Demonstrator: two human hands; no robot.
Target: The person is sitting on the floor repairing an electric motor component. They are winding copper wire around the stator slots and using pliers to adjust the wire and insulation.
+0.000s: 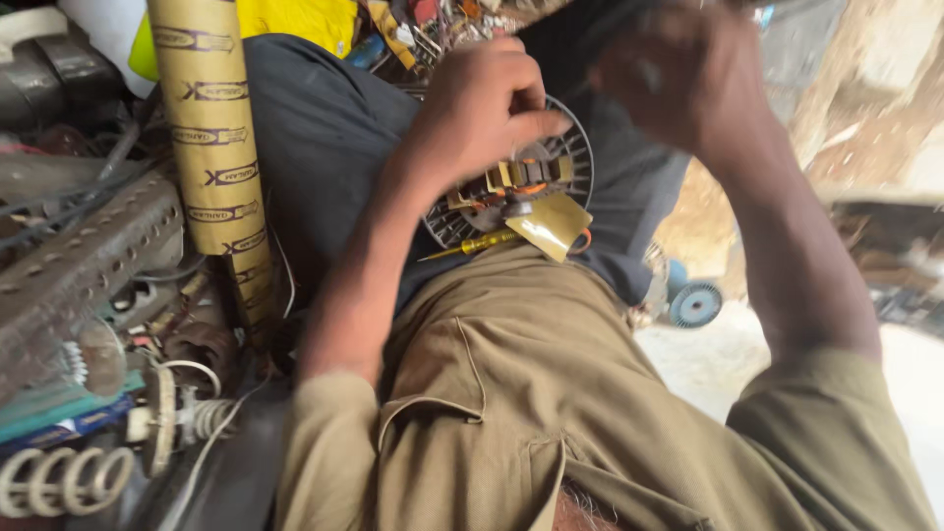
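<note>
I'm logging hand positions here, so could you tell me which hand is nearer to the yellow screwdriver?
Left. The left hand rests on the motor just above the yellow screwdriver; the right hand is raised farther off, up and to its right.

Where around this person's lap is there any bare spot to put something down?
The pale bare floor at right, between the khaki shirt and the small blue ribbed wheel, looks free. The left side is crowded: a tan cardboard tube, a perforated metal bar and white coiled springs. The lap holds the round finned motor part under the left hand.

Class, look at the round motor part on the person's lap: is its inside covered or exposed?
Exposed. The motor part shows bare metal plates and orange windings, steadied from above by the left hand.
</note>
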